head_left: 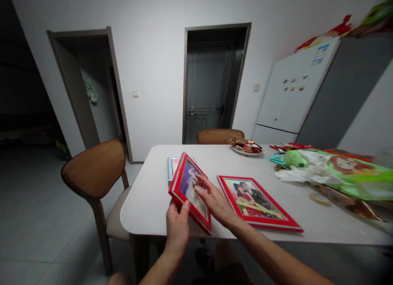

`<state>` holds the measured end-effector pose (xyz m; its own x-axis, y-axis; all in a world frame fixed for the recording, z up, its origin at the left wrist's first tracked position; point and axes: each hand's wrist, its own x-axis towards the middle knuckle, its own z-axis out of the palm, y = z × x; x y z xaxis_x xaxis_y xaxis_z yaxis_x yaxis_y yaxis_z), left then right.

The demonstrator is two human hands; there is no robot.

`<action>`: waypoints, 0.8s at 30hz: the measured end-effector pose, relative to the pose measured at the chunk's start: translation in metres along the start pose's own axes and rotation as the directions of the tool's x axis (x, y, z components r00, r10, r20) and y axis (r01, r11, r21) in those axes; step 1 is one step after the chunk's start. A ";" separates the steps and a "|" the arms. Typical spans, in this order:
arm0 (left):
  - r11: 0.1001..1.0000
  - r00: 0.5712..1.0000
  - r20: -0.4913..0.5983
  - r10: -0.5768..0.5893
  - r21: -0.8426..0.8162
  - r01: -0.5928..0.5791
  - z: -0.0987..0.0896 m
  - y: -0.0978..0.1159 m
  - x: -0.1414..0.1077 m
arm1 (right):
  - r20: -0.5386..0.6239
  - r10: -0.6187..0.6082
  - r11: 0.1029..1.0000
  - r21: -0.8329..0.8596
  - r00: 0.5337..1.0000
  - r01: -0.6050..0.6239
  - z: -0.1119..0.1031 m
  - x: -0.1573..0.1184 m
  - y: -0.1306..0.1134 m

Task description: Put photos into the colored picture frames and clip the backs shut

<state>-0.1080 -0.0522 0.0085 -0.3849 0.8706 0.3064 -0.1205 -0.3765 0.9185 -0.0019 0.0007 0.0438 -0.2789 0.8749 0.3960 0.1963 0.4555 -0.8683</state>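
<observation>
A red picture frame (175,189) is tilted up over the table's near edge. My left hand (178,219) grips its lower left edge, thumb on the front and fingers behind. My right hand (211,199) lies over the picture with its fingers stretched out, fingertips at the picture's surface. Just to the right, a second red picture frame (264,224) lies flat, its picture facing up. Behind the held frame, partly hidden by it, lies a light-coloured frame (170,164).
On the white table (144,207) stands a plate of food-like items (246,148) at the back. Green bags and crumpled tissue (310,170) pile up at the right, near a tape roll (319,200). Wooden chairs (98,170) stand at the left and far side; a fridge (291,88) is behind.
</observation>
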 end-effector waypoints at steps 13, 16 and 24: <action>0.182 0.569 0.710 0.414 0.548 -0.817 -0.012 -0.005 -0.054 | -0.005 0.404 0.811 0.465 0.915 -0.355 -0.032 -0.039 0.005; 0.114 0.569 0.719 0.399 0.577 -0.809 -0.014 -0.017 -0.056 | 0.021 0.375 0.890 0.270 0.927 -0.367 -0.030 -0.036 0.027; 0.234 0.696 0.713 0.089 0.664 -0.710 -0.022 -0.021 -0.057 | -0.015 0.242 0.883 -0.411 0.970 -0.226 -0.025 -0.030 0.069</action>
<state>-0.1043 -0.1008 -0.0337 0.3737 0.7976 0.4734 0.8528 -0.4962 0.1627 0.0438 0.0100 -0.0204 -0.2089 0.9614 0.1790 0.6225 0.2719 -0.7339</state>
